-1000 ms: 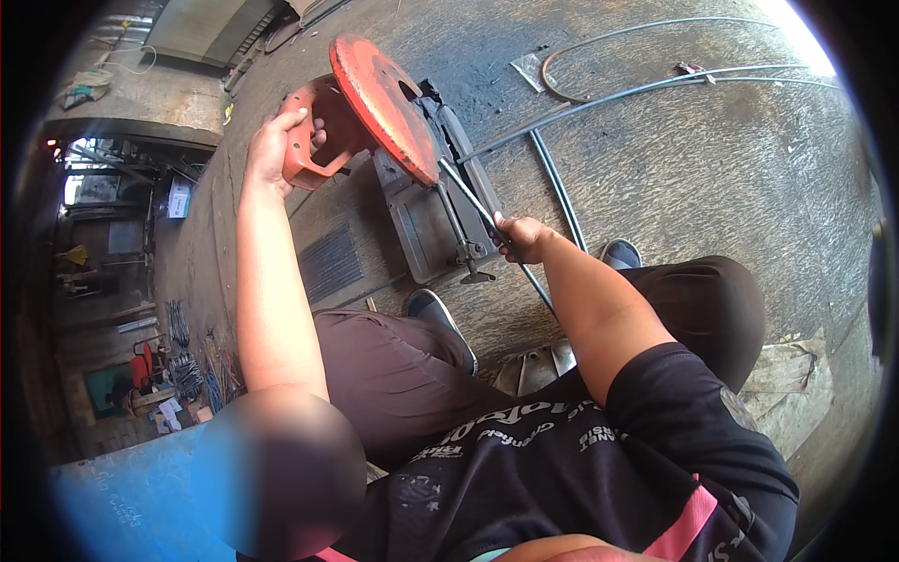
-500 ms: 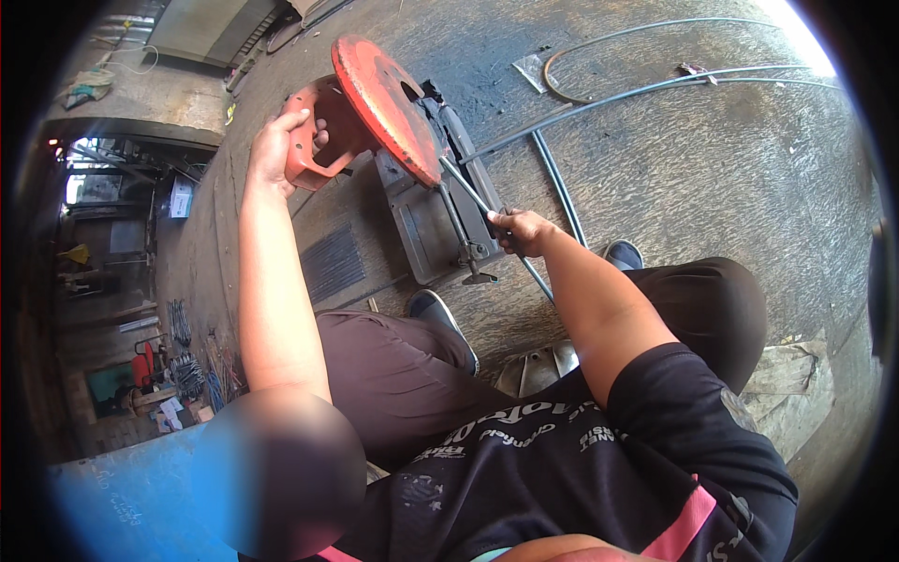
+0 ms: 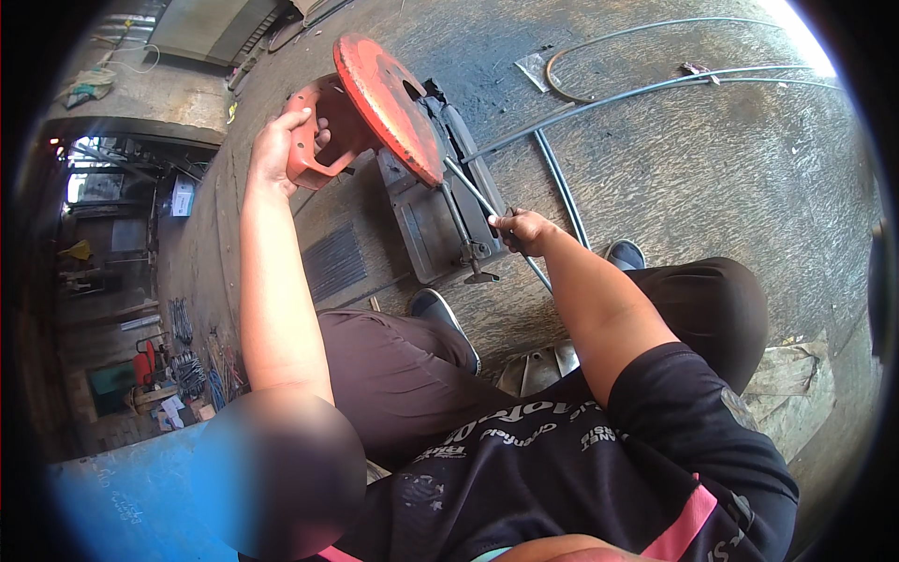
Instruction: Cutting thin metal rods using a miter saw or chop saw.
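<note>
My left hand (image 3: pixel 273 155) is wrapped round the orange D-shaped handle (image 3: pixel 309 167) of a chop saw. The saw's round orange guard (image 3: pixel 382 105), scuffed and worn, is tilted above its grey metal base (image 3: pixel 426 229). My right hand (image 3: pixel 524 230) is closed round a thin metal rod (image 3: pixel 476 192), which slants from under the lower edge of the guard back toward my knees. A clamp screw with a small crank (image 3: pixel 480 277) sticks out of the near end of the base. The guard hides the blade and the rod's far end.
Long thin metal rods (image 3: pixel 646 89) lie curving across the floor at the right, with another pair (image 3: pixel 562 187) beside the saw. My shoes (image 3: pixel 440 323) flank the base. A blue surface (image 3: pixel 140 487) is at lower left, near tools and wire bundles (image 3: pixel 187 375).
</note>
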Tool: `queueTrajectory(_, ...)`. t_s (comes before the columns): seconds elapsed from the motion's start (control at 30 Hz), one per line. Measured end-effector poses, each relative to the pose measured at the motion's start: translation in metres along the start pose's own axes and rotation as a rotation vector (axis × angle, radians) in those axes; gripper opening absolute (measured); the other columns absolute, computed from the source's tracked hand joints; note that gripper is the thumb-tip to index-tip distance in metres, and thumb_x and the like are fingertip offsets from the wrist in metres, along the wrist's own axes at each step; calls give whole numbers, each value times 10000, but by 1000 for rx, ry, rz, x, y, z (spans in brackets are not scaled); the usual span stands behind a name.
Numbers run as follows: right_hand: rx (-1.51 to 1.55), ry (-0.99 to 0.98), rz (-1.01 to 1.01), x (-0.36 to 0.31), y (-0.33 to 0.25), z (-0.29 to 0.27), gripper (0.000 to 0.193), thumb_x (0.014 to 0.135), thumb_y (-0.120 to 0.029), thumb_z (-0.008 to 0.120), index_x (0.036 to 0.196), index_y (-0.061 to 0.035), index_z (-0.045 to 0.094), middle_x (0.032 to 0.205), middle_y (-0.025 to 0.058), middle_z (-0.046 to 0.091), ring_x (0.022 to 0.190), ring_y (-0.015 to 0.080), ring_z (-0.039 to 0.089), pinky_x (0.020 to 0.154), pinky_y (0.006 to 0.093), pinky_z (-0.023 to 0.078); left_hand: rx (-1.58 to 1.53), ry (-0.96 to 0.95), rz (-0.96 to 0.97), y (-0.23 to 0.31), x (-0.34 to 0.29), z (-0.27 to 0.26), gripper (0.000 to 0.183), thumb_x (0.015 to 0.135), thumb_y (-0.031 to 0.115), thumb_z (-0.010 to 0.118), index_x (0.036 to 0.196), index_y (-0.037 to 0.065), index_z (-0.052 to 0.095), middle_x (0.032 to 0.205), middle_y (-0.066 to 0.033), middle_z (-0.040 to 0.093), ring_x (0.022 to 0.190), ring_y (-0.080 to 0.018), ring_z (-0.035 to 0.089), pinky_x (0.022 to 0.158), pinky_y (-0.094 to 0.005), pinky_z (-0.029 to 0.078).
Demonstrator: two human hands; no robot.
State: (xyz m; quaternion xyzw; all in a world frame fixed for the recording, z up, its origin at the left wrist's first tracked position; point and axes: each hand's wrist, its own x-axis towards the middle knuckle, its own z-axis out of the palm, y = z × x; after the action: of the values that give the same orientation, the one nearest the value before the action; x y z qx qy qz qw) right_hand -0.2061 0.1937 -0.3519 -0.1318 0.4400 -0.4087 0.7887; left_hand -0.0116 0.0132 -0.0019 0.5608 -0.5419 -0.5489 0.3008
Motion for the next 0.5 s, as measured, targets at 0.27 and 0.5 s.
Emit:
queueTrajectory(0.27,-3,-14,61,2,1,-1,287,871,-325,682,835,-80,536,681,23,497,580,152,445,516,320,354,14,16,5,0,1,0,441,887,162,565,1254,-59,458,967,-143,616,768,-181,627,689,-262,553)
queueTrajectory(0.5,19,-80,158,-1,-2,-1,379,941,-442,528,806,-88,548,692,23,479,603,155,423,568,297,347,15,77,21,0,2,3,381,890,164,566,1191,-60,501,909,-121,630,682,-159,613,595,-239,514)
